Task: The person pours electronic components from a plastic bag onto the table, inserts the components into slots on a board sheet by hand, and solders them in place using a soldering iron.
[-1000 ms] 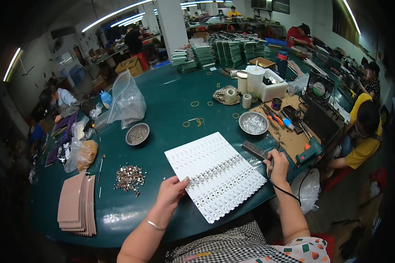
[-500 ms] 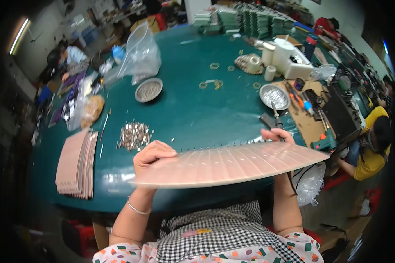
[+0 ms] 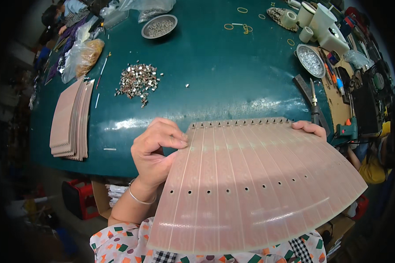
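Observation:
A wide pale-pink circuit board panel [image 3: 250, 166], scored into several long strips, is held up in front of me with its broad face showing. Small dark pins line its far edge, and a row of dark holes crosses it lower down. My left hand [image 3: 156, 147] pinches the panel's left edge near the far corner. At the far right corner the fingers of my right hand [image 3: 310, 128] curl over the edge; the rest of that hand is hidden behind the panel. Just beyond the right hand lies a soldering iron [image 3: 314, 103]. A heap of small shiny metal pieces [image 3: 139, 82] sits ahead on the green table [image 3: 215, 87].
Similar pink panels [image 3: 68, 120] are stacked at left. Metal bowls of small parts [image 3: 159, 27] and silvery bits [image 3: 310, 61] stand farther off. A green glue gun [image 3: 349, 130] is at right, near a person in yellow [image 3: 375, 164]. Rubber bands [image 3: 242, 10] lie at the back.
The panel was seen nearly edge-on; now its broad face is turned toward me. The view has tipped downward, so the table's things appear higher. Both hands have kept hold.

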The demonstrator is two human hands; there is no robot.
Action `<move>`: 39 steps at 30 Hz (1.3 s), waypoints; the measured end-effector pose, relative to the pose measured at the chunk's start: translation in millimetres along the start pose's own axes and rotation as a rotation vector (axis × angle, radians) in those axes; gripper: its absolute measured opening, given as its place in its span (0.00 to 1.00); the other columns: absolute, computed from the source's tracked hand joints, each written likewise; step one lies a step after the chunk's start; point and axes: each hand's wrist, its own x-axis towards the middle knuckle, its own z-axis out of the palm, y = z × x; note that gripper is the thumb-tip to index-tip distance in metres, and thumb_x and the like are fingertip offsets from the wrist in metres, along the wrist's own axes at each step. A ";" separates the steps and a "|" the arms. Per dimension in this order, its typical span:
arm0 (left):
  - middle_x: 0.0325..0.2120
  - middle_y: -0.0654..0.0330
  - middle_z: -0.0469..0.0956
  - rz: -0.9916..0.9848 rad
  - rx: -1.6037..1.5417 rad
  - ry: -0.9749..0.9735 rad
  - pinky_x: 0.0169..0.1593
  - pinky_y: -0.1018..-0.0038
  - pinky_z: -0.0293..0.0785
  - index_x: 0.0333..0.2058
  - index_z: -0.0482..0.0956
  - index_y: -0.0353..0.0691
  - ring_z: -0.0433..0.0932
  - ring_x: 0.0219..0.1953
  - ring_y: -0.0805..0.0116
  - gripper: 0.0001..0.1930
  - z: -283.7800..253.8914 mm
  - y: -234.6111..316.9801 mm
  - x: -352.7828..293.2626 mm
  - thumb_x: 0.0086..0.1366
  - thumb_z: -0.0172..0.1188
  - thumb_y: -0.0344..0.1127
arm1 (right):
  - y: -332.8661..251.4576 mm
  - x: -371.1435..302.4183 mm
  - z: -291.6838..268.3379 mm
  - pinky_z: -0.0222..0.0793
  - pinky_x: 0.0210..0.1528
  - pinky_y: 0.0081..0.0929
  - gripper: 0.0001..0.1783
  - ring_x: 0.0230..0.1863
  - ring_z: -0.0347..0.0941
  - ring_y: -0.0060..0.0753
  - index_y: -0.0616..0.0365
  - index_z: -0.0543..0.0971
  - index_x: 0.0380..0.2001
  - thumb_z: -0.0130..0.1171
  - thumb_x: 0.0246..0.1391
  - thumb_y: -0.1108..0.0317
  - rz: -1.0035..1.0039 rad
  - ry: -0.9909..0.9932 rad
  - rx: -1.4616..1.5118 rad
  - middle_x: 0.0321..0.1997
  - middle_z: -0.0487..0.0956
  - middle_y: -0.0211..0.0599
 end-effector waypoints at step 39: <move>0.31 0.54 0.83 0.045 0.298 -0.160 0.42 0.67 0.76 0.32 0.82 0.35 0.82 0.35 0.58 0.09 17.5 -31.5 3.3 0.49 0.66 0.29 | -5.4 4.9 2.2 0.70 0.55 0.36 0.23 0.52 0.73 0.42 0.62 0.65 0.50 0.60 0.58 0.63 -0.112 -0.056 -0.118 0.50 0.73 0.57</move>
